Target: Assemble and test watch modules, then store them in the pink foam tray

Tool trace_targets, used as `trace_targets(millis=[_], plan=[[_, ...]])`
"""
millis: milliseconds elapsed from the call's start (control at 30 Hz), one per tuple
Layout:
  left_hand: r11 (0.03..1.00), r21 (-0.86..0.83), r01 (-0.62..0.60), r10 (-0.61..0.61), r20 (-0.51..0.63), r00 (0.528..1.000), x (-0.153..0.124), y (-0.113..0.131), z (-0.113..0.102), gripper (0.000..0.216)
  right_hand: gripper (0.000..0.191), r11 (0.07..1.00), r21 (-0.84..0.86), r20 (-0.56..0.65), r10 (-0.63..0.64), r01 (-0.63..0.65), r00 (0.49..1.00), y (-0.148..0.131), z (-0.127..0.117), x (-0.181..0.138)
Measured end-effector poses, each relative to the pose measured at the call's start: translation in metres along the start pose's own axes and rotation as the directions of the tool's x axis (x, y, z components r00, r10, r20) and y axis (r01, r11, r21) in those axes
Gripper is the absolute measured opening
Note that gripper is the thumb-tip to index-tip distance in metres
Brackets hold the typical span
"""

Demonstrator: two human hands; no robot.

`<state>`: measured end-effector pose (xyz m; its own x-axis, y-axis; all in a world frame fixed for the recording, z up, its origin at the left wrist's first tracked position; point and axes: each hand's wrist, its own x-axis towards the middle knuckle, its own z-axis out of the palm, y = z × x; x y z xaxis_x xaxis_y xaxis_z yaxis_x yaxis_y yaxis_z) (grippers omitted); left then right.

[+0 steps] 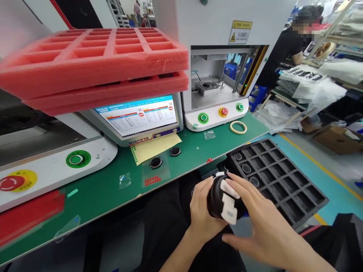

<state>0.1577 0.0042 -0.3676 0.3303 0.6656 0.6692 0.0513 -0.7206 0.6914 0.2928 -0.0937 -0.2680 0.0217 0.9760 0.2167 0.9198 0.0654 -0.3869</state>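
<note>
Above my lap, my left hand (pixel 202 211) is wrapped round a black, rounded part (pixel 213 198). White pieces (pixel 229 209) lie across the side of this part facing right, one hanging down like a tab. The fingertips of my right hand (pixel 261 215) touch the upper white piece, while its thumb is stretched away below, apart from the part. Much of the black part is hidden by my fingers, so its kind is unclear. On the green bench, two black ring-shaped parts (pixel 155 163) lie near a clear sheet with red stickers (pixel 152 181).
A black compartment tray (pixel 286 172) with several round parts stands at the right. Red foam trays (pixel 113 64) are stacked over a monitor (pixel 138 117). A press machine (pixel 215 109) with buttons, a tape roll (pixel 238 127) and a red sheet (pixel 31 215) are on the bench. A person (pixel 283 53) works behind.
</note>
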Motion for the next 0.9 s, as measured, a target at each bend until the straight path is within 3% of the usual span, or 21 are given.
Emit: trace_targets(millis=[167,367,467,533,633,767,900], plan=[[0.977,-0.011,-0.214,0.213,0.11,0.971,-0.008,-0.006,0.006,0.063,0.087,0.981,-0.17,0.137,0.116,-0.092,0.984,0.003,0.018,0.006],[0.961,-0.062,-0.271,0.278,0.189,0.942,-0.024,-0.012,0.017,0.068,0.075,0.976,-0.18,0.101,0.144,-0.124,0.984,0.011,0.031,-0.012],[0.978,-0.112,-0.175,0.199,0.253,0.947,-0.028,-0.013,0.026,0.074,0.071,0.979,-0.092,0.082,0.187,-0.179,0.979,0.024,0.039,-0.015],[0.988,-0.141,0.069,-0.01,0.38,0.925,-0.028,-0.014,0.027,0.078,0.07,0.968,-0.082,0.08,0.243,-0.237,0.967,0.036,0.05,-0.013],[0.866,-0.146,0.478,-0.347,0.512,0.786,-0.028,-0.026,0.015,0.074,0.07,0.937,-0.14,0.108,0.336,-0.321,0.936,0.055,0.075,-0.006],[0.652,-0.12,0.749,-0.649,0.421,0.633,-0.039,-0.067,-0.012,0.053,0.072,0.904,-0.213,0.14,0.404,-0.372,0.904,0.075,0.116,0.007],[0.302,-0.122,0.946,-0.847,0.421,0.325,-0.054,-0.114,-0.028,0.033,0.077,0.884,-0.238,0.154,0.443,-0.402,0.883,0.092,0.161,0.03]])
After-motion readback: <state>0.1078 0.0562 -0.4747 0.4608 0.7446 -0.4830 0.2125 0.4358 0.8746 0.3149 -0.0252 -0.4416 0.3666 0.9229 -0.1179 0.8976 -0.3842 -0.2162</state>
